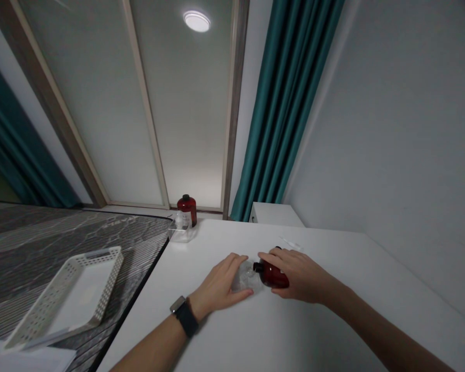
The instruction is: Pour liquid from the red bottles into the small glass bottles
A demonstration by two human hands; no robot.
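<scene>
My right hand (294, 274) is wrapped round a dark reddish-brown bottle (273, 276), tipped onto its side. The bottle's dark neck points left, at a small clear container (245, 276) on the white table. My left hand (225, 284), with a dark watch on its wrist, curves round the left side of that container, thumb and fingers on either side of it. Whether any liquid flows between the two cannot be made out. A small black piece shows just above my right fingers; what it belongs to is hidden.
Another reddish-brown bottle (187, 209) with a black cap stands at the table's far left corner, by a clear box (181, 232). A thin clear item (291, 243) lies beyond my right hand. Left of the table, a white perforated basket (67, 294) rests on a grey patterned surface.
</scene>
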